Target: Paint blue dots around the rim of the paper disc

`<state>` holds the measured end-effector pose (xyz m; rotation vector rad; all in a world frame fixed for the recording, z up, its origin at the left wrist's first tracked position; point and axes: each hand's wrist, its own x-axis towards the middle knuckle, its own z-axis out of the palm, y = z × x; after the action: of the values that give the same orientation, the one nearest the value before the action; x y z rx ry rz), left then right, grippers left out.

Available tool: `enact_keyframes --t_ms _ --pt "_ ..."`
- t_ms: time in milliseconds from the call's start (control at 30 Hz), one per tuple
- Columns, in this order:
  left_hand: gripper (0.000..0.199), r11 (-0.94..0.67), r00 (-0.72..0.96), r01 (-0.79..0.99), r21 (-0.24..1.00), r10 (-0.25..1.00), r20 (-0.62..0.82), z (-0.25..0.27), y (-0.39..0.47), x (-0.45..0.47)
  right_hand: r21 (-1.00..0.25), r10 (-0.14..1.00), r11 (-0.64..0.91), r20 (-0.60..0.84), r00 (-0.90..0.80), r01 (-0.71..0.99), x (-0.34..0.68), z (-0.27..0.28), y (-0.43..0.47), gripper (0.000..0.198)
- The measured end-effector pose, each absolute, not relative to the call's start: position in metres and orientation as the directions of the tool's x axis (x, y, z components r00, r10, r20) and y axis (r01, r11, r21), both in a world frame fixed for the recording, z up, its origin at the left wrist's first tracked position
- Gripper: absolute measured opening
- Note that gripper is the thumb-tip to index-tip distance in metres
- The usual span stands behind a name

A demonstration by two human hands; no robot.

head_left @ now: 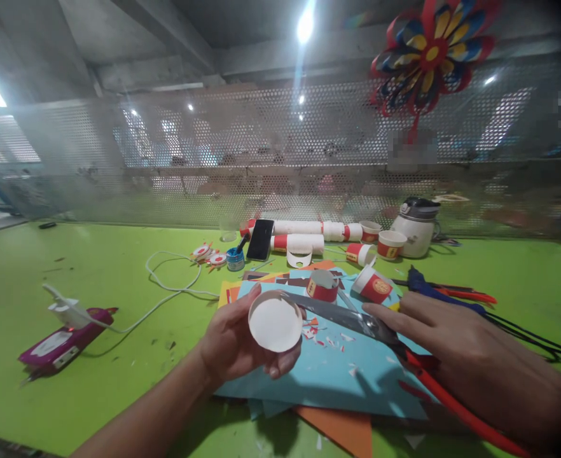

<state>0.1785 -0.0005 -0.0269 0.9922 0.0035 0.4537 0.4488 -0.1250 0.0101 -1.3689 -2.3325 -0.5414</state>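
My left hand (235, 340) is closed around a round white paper cup piece (275, 324), its pale disc facing me. In my right hand (462, 350) is a pair of scissors (342, 316) with red handles. The blades point left, and their tip meets the upper right rim of the cup piece; whether they cut into it I cannot tell. Underneath lie light blue paper sheets (328, 388) with small red and white paper scraps (331, 340). Just behind the blades stand a cut red and white cup (322, 286) and a tilted paper cup (373, 284).
Farther back are a phone (260, 240), a blue paint jar (235, 259), a row of stacked paper cups (304, 229) and a white jug (415, 229). A glue gun (433, 289) lies right, a purple power strip (65, 340) with white cable left. Perforated panels (261, 140) border the green table.
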Motion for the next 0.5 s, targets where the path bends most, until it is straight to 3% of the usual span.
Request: enact_keyframes --t_ms 500 --pt "0.063 0.444 0.883 -0.408 0.798 0.412 0.222 -0.0228 -0.0064 0.182 0.146 0.686 0.467 0.563 -0.461 0.872 0.4453 0.0084 -0.1255 0.033"
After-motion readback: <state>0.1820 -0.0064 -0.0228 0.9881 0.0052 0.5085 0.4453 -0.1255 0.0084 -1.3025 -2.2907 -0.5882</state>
